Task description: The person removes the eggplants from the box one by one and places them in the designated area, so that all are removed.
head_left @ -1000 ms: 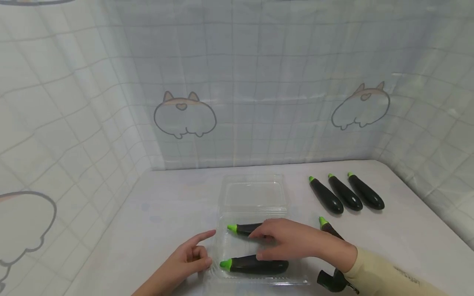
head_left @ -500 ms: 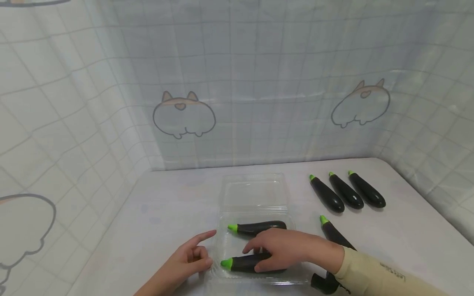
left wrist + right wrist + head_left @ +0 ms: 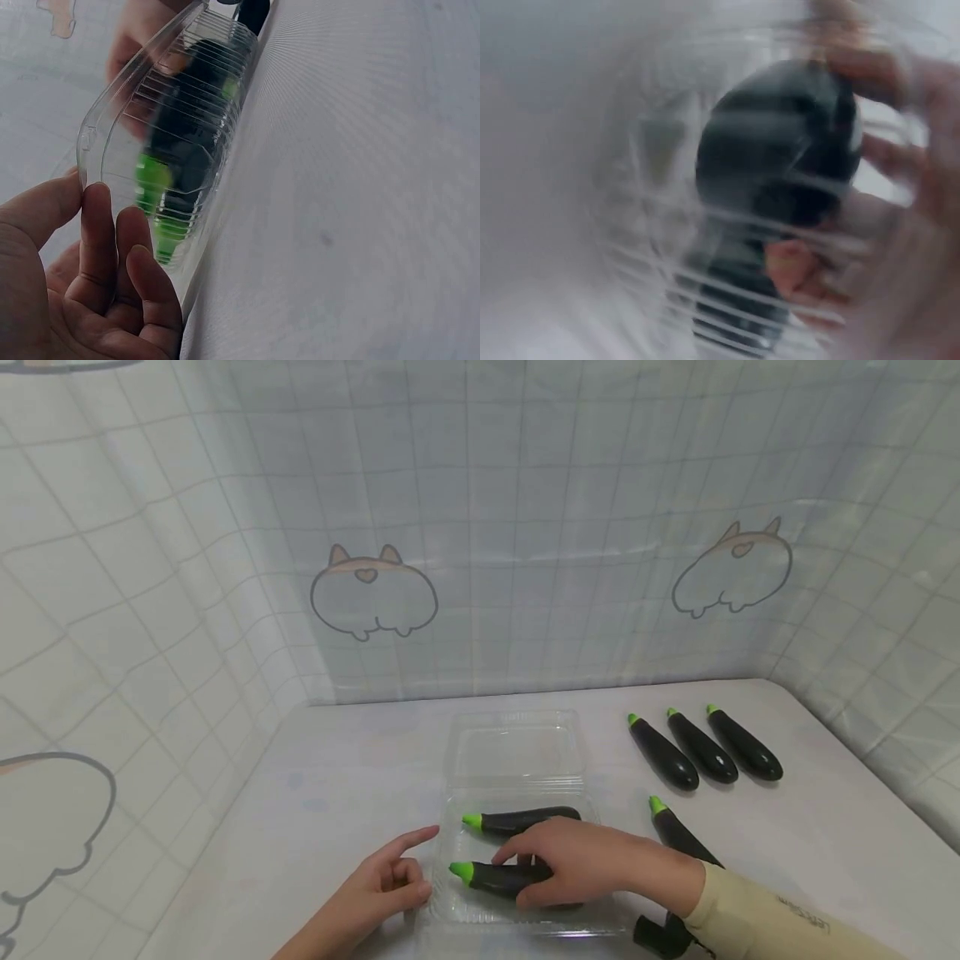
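A clear plastic clamshell box [image 3: 517, 745] lies opened on the table, its lid folded back away from me. Inside the base, two dark eggplants with green stems lie crosswise: a far eggplant [image 3: 525, 821] and a near eggplant [image 3: 497, 878]. My right hand [image 3: 581, 862] grips the near one, thumb on the near side and fingers over the far side, hiding its rounded end. At the box's left edge, my left hand [image 3: 378, 887] pinches the rim [image 3: 84, 142] between thumb and index finger. The right wrist view is blurred; a dark eggplant [image 3: 772, 142] shows there through the box wall.
Three more eggplants [image 3: 702, 747] lie side by side at the back right of the white table [image 3: 360, 760]. Another eggplant [image 3: 678, 833] lies nearer, partly hidden by my right forearm. Grid-patterned curtains [image 3: 517, 568] stand around the table.
My right hand has left the far eggplant, come toward me and taken hold of the near one, which has shifted slightly away from me. The left hand has stayed at the box rim.
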Demonstrator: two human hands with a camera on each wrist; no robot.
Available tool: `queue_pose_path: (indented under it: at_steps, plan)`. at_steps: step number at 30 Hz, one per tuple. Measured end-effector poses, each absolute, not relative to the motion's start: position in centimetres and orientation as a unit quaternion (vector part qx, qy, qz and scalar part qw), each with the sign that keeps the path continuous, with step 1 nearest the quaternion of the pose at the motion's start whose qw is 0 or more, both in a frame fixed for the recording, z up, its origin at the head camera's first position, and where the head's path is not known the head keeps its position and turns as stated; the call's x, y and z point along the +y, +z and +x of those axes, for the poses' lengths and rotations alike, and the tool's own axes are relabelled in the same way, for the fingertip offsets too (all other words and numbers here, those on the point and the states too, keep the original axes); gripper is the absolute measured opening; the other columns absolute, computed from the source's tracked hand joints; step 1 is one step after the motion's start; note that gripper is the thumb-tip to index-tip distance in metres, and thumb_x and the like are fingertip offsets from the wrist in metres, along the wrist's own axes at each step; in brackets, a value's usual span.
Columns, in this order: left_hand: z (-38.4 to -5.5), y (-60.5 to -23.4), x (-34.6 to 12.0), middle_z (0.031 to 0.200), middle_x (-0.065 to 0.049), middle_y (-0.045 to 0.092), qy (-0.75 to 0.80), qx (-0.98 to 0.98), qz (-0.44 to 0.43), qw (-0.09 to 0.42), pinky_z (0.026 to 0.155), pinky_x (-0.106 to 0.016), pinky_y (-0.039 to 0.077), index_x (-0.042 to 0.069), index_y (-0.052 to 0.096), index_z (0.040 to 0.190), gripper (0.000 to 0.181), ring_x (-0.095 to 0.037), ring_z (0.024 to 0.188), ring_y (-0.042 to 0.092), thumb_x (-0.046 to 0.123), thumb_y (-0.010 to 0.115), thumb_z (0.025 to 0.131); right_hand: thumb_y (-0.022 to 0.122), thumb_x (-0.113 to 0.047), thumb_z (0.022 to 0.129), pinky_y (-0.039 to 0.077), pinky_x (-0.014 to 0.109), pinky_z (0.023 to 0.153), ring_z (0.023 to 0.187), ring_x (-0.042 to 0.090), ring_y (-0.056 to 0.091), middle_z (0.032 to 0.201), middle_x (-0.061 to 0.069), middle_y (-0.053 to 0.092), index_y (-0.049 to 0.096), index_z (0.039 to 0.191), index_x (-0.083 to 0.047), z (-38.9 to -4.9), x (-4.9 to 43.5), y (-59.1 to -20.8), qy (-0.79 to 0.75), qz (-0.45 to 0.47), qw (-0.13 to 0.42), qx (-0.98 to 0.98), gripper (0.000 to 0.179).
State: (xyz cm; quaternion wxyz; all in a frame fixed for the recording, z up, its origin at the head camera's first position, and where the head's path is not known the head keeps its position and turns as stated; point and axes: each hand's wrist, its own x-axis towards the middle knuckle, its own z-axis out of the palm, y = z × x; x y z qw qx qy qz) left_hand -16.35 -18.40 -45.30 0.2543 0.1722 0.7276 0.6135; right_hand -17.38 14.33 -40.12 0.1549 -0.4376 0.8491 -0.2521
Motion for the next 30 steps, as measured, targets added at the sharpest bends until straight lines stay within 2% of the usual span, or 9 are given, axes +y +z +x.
queue_pose_path:
  at_steps: [4, 8, 15, 21, 30]
  plan:
    - [-16.3, -45.2, -18.3, 0.086, -0.005, 0.061, 0.614, 0.727, 0.173, 0.253, 0.073, -0.025, 0.047, 0.009, 0.029, 0.155, 0.068, -0.011, 0.077, 0.055, 0.014, 0.065, 0.097, 0.068, -0.042, 0.093, 0.048, 0.026, 0.084, 0.1, 0.001, 0.058, 0.117, -0.016, 0.062, 0.062, 0.132, -0.027, -17.3, 15.0, -39.2, -0.276, -0.418, 0.135, 0.855, 0.042]
    - [-16.3, -45.1, -18.3, 0.086, -0.006, 0.061, 0.614, 0.728, 0.173, 0.252, 0.074, -0.026, 0.048, 0.008, 0.029, 0.155, 0.068, -0.012, 0.078, 0.055, 0.014, 0.065, 0.097, 0.069, -0.044, 0.091, 0.049, 0.029, 0.083, 0.097, 0.004, 0.058, 0.119, -0.014, 0.062, 0.062, 0.132, -0.03, -17.1, 15.8, -38.3, -0.309, -0.383, 0.126, 0.861, 0.044]
    - [-16.3, -45.2, -18.3, 0.088, -0.006, 0.061, 0.613, 0.727, 0.177, 0.255, 0.076, -0.026, 0.047, 0.01, 0.028, 0.155, 0.067, -0.012, 0.079, 0.055, 0.013, 0.063, 0.098, 0.073, -0.044, 0.089, 0.051, 0.029, 0.073, 0.087, 0.008, 0.059, 0.103, -0.015, 0.063, 0.06, 0.133, -0.034, -16.8, 17.7, -37.1, -0.354, -0.339, 0.088, 0.867, 0.047]
    - [-16.3, -45.1, -18.4, 0.088, -0.004, 0.06, 0.617, 0.721, 0.18, 0.259, 0.076, -0.026, 0.047, 0.011, 0.027, 0.156, 0.067, -0.011, 0.079, 0.055, 0.012, 0.062, 0.099, 0.073, -0.048, 0.088, 0.05, 0.028, 0.071, 0.082, 0.008, 0.059, 0.098, -0.014, 0.062, 0.058, 0.134, -0.034, -16.3, 19.8, -36.6, -0.351, -0.304, 0.047, 0.884, 0.051]
    - [-16.3, -44.6, -18.5, 0.087, -0.003, 0.06, 0.62, 0.718, 0.173, 0.264, 0.076, -0.026, 0.046, 0.009, 0.027, 0.155, 0.067, -0.011, 0.079, 0.054, 0.014, 0.062, 0.098, 0.073, -0.048, 0.087, 0.05, 0.028, 0.067, 0.079, 0.008, 0.06, 0.095, -0.012, 0.062, 0.058, 0.134, -0.035, -15.5, 22.9, -36.7, -0.358, -0.245, 0.021, 0.901, 0.051]
